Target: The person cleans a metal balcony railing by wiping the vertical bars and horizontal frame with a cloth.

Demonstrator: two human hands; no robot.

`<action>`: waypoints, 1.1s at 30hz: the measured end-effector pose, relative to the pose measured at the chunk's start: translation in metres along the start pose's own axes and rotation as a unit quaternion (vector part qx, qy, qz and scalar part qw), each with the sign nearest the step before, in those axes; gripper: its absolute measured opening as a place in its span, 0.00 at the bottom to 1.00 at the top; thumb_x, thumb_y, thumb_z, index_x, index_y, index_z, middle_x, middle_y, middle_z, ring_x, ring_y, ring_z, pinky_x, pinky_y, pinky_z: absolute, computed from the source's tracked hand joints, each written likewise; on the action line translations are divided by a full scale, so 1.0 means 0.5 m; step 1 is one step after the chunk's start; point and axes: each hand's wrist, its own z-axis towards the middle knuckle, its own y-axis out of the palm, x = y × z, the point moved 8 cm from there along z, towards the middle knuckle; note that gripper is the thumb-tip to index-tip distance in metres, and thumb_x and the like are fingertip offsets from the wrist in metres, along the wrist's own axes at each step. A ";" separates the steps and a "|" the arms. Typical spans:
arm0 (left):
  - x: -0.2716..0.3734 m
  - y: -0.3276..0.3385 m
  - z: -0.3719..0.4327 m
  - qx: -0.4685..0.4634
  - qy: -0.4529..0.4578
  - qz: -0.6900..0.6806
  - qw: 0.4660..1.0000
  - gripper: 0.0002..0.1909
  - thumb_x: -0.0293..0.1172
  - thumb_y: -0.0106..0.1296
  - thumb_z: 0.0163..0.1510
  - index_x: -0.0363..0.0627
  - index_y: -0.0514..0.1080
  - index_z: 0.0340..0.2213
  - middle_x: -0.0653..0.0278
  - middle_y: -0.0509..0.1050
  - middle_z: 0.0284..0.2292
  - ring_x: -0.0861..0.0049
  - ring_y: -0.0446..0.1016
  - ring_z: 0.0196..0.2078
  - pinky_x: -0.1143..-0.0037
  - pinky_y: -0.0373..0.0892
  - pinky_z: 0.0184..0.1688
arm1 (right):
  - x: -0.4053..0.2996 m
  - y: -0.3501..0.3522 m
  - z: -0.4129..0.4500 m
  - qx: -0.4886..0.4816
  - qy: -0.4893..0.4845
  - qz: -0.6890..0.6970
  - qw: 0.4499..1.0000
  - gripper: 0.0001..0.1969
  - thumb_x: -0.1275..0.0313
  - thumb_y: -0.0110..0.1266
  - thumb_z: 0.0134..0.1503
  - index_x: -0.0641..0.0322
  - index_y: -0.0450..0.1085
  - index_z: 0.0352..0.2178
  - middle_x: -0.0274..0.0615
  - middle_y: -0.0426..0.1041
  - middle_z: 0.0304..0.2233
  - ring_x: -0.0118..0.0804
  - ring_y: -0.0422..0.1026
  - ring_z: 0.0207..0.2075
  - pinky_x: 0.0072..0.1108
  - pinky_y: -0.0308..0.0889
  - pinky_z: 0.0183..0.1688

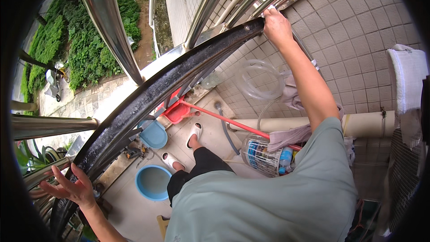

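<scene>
A worn black handrail (161,75) curves across in front of me, with shiny metal bars (126,40) rising on its outer side. At the rail's far right end, my right hand (278,27) is closed on a small white cloth or tissue (270,7), mostly hidden by the fingers. My left hand (72,186) is at the lower left by the railing, its fingers spread and nothing seen in them. Its thumb side lies over the black rail; whether the palm rests on it cannot be told.
Below stand a blue basin (153,183) of cloudy water, a blue dustpan (155,136) and a red dustpan (177,111). A red pole (228,120) slants towards a wire basket (260,154) with bottles. A clear coiled hose (258,79) hangs by the tiled wall (349,47).
</scene>
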 end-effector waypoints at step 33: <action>-0.010 -0.004 -0.012 -0.020 -0.028 0.027 0.999 0.27 0.34 0.53 0.60 0.47 0.63 0.60 0.46 0.43 0.64 0.57 0.41 0.68 0.63 0.45 0.67 | 0.257 0.151 0.070 -0.155 0.005 -0.049 0.987 0.10 0.74 0.46 0.55 0.62 0.72 0.37 0.50 0.71 0.43 0.52 0.73 0.44 0.39 0.70 0.46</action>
